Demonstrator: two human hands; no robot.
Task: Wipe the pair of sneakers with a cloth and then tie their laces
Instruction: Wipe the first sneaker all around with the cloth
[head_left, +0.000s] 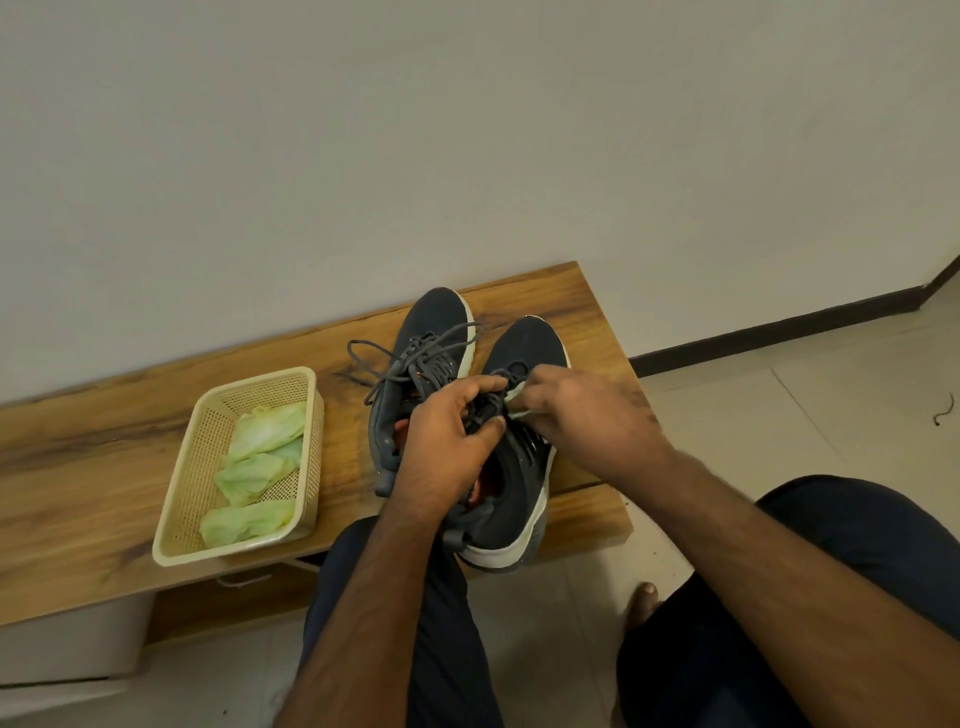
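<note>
On the desk (130, 483), our left hand (447, 441) and right hand (587, 415) pinch the right sneaker (519, 499) laces (501, 375); a loose pull could undo the knot, and its heel overhangs the edge.

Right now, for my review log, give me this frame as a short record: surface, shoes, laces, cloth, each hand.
surface: wooden bench against a wall
shoes: two dark sneakers side by side; left sneaker, right sneaker
laces: loose and untied on the left sneaker; on the right sneaker being worked by both hands
cloth: green cloth crumpled in a beige basket, left of the shoes
left hand: fingers curled round the right sneaker's laces
right hand: fingers pinching a lace
stage: lace tying under way on the right sneaker
</note>
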